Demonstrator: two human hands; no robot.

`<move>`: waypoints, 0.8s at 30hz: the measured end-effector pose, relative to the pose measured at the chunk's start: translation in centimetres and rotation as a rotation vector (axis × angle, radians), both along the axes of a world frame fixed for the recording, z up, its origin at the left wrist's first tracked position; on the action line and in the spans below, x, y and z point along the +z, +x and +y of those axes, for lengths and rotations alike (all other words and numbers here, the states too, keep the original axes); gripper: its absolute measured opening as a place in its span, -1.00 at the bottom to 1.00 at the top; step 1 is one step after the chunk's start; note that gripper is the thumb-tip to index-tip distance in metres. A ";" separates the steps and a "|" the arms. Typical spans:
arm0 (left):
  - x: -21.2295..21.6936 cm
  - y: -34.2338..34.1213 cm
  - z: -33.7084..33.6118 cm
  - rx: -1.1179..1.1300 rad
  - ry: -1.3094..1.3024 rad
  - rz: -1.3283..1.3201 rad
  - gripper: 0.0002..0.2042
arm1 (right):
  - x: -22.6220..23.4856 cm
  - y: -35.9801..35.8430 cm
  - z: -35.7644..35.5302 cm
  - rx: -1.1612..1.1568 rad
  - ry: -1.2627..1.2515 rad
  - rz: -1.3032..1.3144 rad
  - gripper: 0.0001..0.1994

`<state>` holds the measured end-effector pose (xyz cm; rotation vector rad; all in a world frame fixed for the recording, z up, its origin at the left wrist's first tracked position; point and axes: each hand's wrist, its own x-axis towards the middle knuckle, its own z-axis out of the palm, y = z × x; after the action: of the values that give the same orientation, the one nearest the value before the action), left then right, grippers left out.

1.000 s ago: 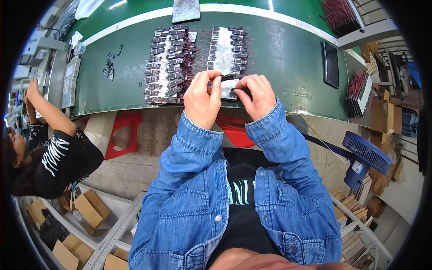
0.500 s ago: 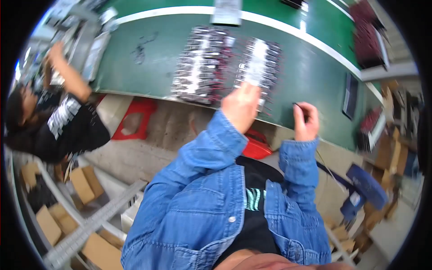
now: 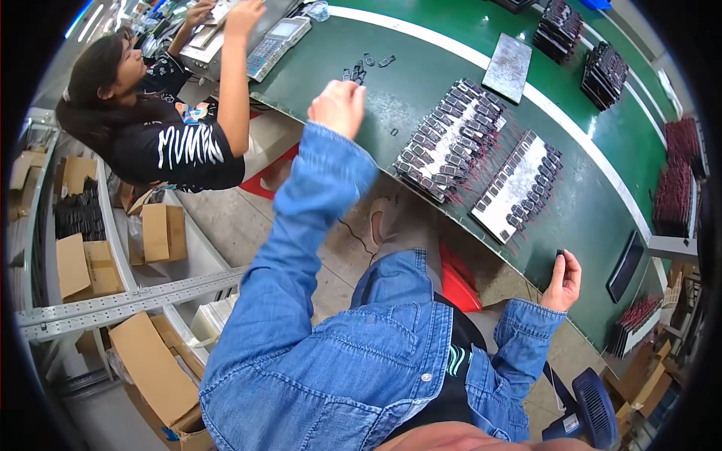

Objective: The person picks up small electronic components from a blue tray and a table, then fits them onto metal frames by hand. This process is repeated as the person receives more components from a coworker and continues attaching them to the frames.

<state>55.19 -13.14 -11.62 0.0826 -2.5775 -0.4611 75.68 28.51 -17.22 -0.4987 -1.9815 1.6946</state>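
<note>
My left hand (image 3: 338, 110) is over the far-left part of the green table, its fingers curled; what they hold, if anything, is hidden. Just beyond it lies a loose cluster of small black frame-like pieces (image 3: 359, 73). My right hand (image 3: 564, 281) is by the table's front edge, pinching a small black piece (image 3: 560, 253) between thumb and fingers. Between my hands, a white board (image 3: 517, 179) carries rows of small black modules with red wires. Left of it is another white board with denser rows of modules (image 3: 450, 139).
A bare grey plate (image 3: 508, 69) lies beyond the boards. More wired modules (image 3: 558, 30) stand on the far green surface. To the left, another person (image 3: 173, 124) works beside a keypad device (image 3: 277, 46). A blue fan (image 3: 593, 406) stands low right; cardboard boxes (image 3: 158, 368) fill the left rack.
My left hand has gone from the nearer board leftward to the loose black pieces. My right hand keeps its small piece. The whole view has swung left.
</note>
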 end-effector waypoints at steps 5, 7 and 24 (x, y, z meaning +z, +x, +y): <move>-2.5 -3.3 -1.9 0.190 -0.094 -0.140 -0.77 | -0.8 -0.2 0.7 -0.017 0.006 0.021 -0.87; -2.8 -3.4 -1.4 0.140 -0.036 -0.121 -0.77 | -0.4 -0.3 0.7 -0.027 -0.026 0.051 -0.88; 2.0 13.6 14.4 -0.996 0.525 -0.390 -0.84 | 6.2 0.1 -9.3 0.617 -0.390 -0.279 -0.87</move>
<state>68.81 1.25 -9.62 -1.0555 -2.6146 -1.5920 75.83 19.23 -11.02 -0.2708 -2.1440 2.5404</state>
